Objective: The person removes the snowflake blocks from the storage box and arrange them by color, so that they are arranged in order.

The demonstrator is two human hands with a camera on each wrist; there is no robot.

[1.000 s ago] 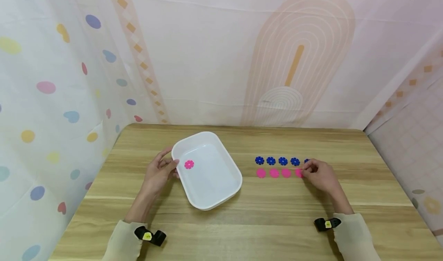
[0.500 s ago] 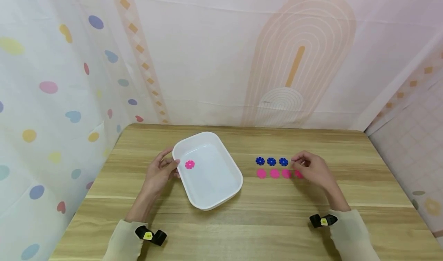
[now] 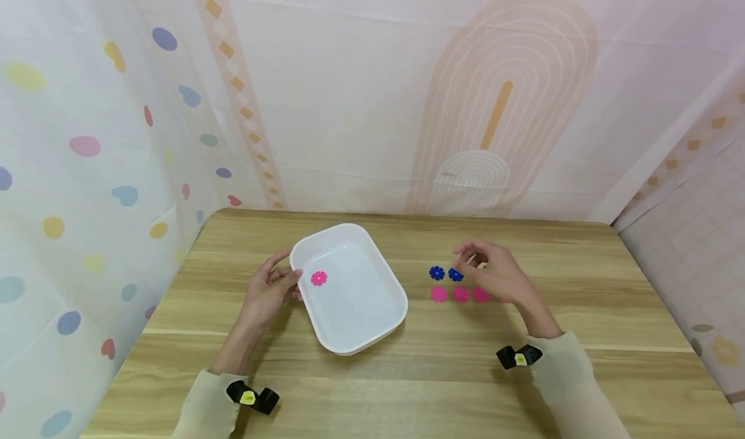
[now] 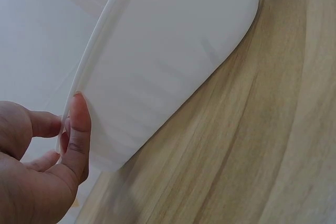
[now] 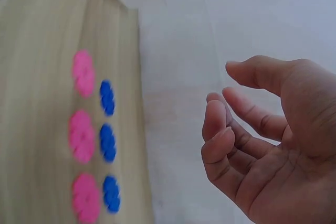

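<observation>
The left hand grips the white tray by its rim, and one pink flower disc lies inside. The right hand hovers loosely curled and empty over the blue discs and the pink discs, probably choosing one. Picking up such a flat piece calls for a fine fingertip pinch.

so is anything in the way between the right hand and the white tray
Nothing visible. Bare wooden table lies between the right hand and the white tray; the blue flower discs and pink discs lie flat beneath the hand.

White tray, pink discs, blue discs, wood-grain table.
</observation>
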